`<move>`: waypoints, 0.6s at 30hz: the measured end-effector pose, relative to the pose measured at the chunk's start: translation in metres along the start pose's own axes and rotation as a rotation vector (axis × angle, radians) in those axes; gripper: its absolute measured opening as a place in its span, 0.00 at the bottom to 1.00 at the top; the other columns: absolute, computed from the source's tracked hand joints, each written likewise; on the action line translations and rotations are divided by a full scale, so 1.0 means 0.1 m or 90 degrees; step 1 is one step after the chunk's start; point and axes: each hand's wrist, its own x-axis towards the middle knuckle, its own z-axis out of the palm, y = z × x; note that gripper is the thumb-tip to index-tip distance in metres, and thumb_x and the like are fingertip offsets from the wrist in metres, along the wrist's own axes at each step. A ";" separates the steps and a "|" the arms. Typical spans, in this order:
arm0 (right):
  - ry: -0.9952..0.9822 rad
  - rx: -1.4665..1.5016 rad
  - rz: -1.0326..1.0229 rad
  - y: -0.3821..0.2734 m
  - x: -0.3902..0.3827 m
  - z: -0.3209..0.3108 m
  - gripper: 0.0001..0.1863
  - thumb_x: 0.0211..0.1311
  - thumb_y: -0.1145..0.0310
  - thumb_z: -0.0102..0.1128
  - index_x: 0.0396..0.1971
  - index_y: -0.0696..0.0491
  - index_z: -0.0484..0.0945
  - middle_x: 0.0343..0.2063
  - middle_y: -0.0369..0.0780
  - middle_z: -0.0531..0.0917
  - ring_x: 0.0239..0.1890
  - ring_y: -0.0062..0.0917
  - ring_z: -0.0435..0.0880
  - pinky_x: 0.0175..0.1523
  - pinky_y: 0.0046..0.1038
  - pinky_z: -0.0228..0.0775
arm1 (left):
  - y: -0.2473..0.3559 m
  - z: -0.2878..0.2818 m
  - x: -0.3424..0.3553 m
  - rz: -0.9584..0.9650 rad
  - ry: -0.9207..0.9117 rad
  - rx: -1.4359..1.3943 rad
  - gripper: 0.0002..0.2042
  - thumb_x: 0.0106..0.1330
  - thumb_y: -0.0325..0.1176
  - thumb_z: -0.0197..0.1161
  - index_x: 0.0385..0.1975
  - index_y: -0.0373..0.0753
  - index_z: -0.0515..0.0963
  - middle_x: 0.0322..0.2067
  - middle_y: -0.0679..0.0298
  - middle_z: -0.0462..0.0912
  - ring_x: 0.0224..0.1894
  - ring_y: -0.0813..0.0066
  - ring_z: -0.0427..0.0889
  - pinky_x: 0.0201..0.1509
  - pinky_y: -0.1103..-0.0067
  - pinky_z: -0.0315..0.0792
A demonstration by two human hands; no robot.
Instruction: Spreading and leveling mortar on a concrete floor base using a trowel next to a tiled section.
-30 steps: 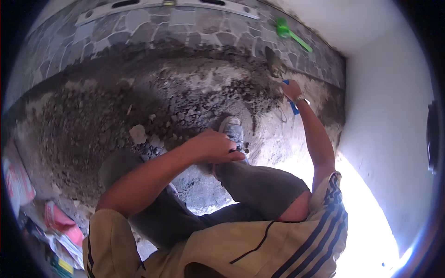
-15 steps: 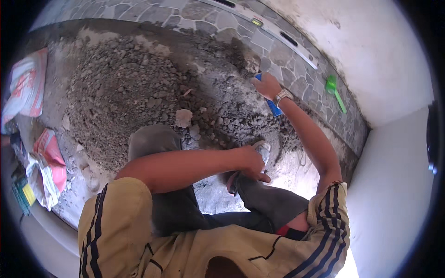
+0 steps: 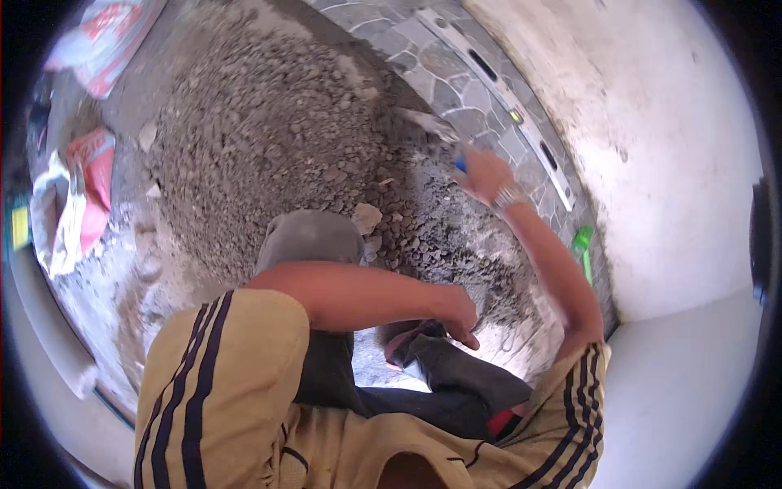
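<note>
My right hand is closed round the blue handle of a trowel, reaching forward over the right side of a heap of grey gravelly mortar mix. The trowel's pale blade is smeared by motion and lies near the boundary between the heap and the stone paving. My left hand hangs low above my bent leg in dark trousers, its forearm crossing over my other knee. Most of the left hand's fingers are hidden, so whether it holds anything cannot be made out.
A long spirit level lies on the irregular stone paving along the white wall. Near the wall is a green plastic scoop-like tool. Red-and-white sacks stand at the left. A pinkish stone sits by my knee.
My view has turned, shifting the paving and level. My right hand has swung the trowel so its blade shows forward-left. A whitish object beside my left hand is now out of sight.
</note>
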 end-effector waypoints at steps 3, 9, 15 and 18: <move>-0.004 -0.081 -0.029 0.16 -0.08 -0.29 0.22 0.55 0.59 0.57 0.47 0.55 0.70 0.26 0.52 0.81 0.35 0.44 0.82 0.41 0.42 0.73 | 0.01 -0.13 0.01 -0.001 0.017 -0.001 0.36 0.64 0.66 0.39 0.36 0.34 0.82 0.39 0.49 0.82 0.45 0.47 0.79 0.49 0.61 0.71; 0.005 0.275 0.167 0.11 1.15 -0.33 0.18 0.52 0.56 0.59 0.23 0.59 0.78 0.19 0.47 0.80 0.19 0.37 0.81 0.29 0.38 0.74 | -0.06 -0.07 0.15 0.036 -0.011 -0.005 0.36 0.64 0.66 0.38 0.38 0.37 0.82 0.42 0.48 0.81 0.48 0.46 0.77 0.52 0.61 0.69; -0.084 0.282 0.118 -0.15 1.74 -0.31 0.15 0.49 0.59 0.60 0.18 0.58 0.78 0.12 0.39 0.76 0.14 0.28 0.77 0.18 0.30 0.69 | 0.05 -0.19 0.21 0.048 0.011 0.033 0.38 0.64 0.67 0.36 0.38 0.35 0.82 0.42 0.49 0.81 0.48 0.48 0.77 0.52 0.61 0.69; -0.021 0.264 0.048 -0.17 1.77 -0.23 0.19 0.48 0.57 0.59 0.18 0.61 0.78 0.14 0.43 0.78 0.15 0.30 0.79 0.22 0.33 0.71 | 0.04 -0.20 0.15 0.054 0.036 -0.005 0.38 0.64 0.66 0.36 0.38 0.34 0.82 0.43 0.48 0.81 0.49 0.48 0.77 0.53 0.61 0.68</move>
